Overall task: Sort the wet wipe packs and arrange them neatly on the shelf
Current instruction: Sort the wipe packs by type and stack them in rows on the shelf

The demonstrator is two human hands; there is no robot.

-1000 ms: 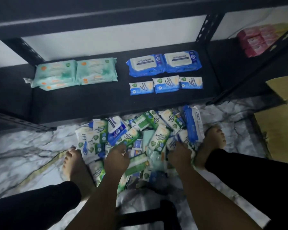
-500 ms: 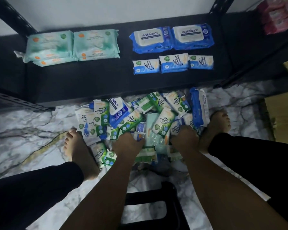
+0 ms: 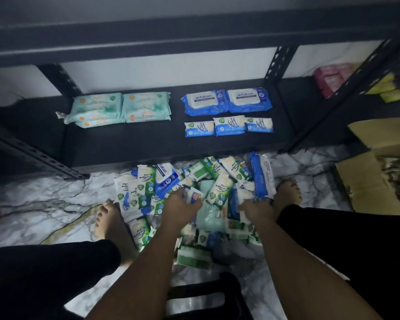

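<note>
A heap of wet wipe packs [image 3: 219, 185], green, blue and white, lies on the marble floor between my bare feet. My left hand [image 3: 181, 205] reaches into the heap and pinches a small blue and white pack [image 3: 194, 195]. My right hand [image 3: 255, 209] digs into the heap's right side, its fingers curled round a small white pack [image 3: 242, 217]. On the low black shelf [image 3: 125, 144] lie sorted groups: mint green packs [image 3: 123, 108] at the left, two large blue packs [image 3: 226, 100] at the right, and three small blue packs [image 3: 229, 126] in front of those.
A cardboard box [image 3: 365, 183] stands on the floor at the right. Pink packs [image 3: 330, 77] and yellow packs [image 3: 388, 91] sit on the neighbouring shelf section. A black stool [image 3: 206, 296] is under me. An upper shelf board [image 3: 194, 35] overhangs.
My left hand has moved further forward into the heap and now pinches a small pack. My right hand has stayed in the heap's right side. The view has tilted up.
</note>
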